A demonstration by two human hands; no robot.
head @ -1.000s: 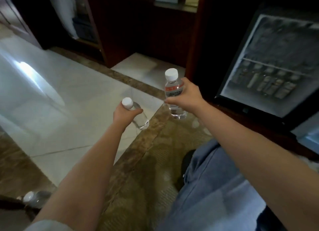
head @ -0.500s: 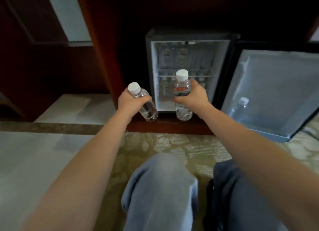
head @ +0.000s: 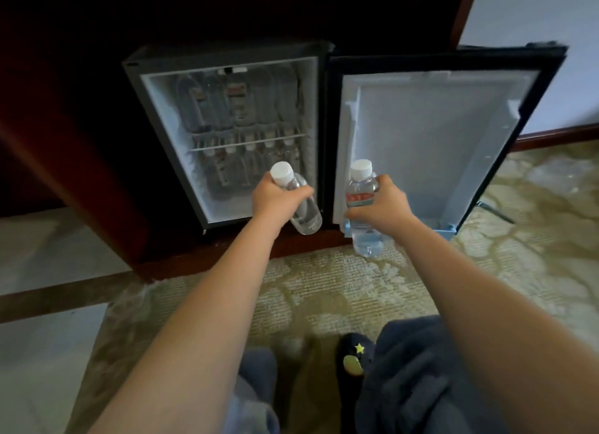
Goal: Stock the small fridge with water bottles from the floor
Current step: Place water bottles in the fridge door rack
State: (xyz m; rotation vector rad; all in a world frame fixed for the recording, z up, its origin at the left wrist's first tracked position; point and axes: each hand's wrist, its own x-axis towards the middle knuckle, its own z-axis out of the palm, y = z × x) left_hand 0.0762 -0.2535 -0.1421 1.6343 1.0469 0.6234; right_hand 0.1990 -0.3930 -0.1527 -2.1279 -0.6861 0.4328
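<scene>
- The left hand [head: 275,197] is curled tight round the neck and top part of a water bottle [head: 305,215]. The bottle leans, with its white cap up and to the left and its bottom down and to the right.
- The right hand [head: 385,206] is wrapped round the middle of a second water bottle [head: 360,193]. This one stands almost straight up. Its red label shows just beside the fingers.
- Both bottles are up in the air, with the two hands side by side and a small gap between them.
- Half a second ago both bottles were in front of the fridge's opening. Now the left one is by the opening's lower right corner, and the right one is in front of the lower left corner of the open door [head: 431,142]. The hands hold the bottles the same way as before.
- The small fridge [head: 162,116] is just past the hands. Water bottles [head: 233,106] fill its top part, and more stand under the wire shelf [head: 249,142].
- A patterned carpet [head: 324,287] lies under the arms, and a dark slipper [head: 355,359] with a yellow star shows at the bottom.
</scene>
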